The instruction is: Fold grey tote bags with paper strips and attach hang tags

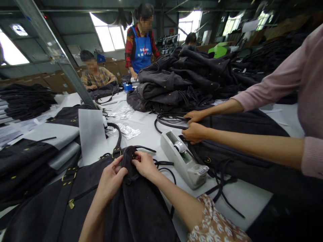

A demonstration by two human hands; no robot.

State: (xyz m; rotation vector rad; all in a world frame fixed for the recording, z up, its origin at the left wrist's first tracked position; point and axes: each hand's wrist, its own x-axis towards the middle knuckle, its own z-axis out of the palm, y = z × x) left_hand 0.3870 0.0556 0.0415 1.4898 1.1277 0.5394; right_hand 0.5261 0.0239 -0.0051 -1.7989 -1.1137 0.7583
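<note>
A black fabric bag (93,188) with brass buckles and a zipper lies in front of me at the table's near edge. My left hand (113,174) pinches a folded end of the bag from the left. From the other side, my right hand (143,164) grips the same fold near a small metal fitting, its fingertips partly hidden by the cloth. The bag's curved handle (118,136) stands up just beyond my hands. A grey tape dispenser (185,161) with a roll in it rests to the right of my right hand.
At right, a co-worker's hands (195,126) hold straps of another dark bag (242,131). A large heap of dark bags (176,80) fills the table's far side. White sheets (92,134) and stacked bags (25,164) lie left, near a slanted metal pole (60,57). Other people work beyond.
</note>
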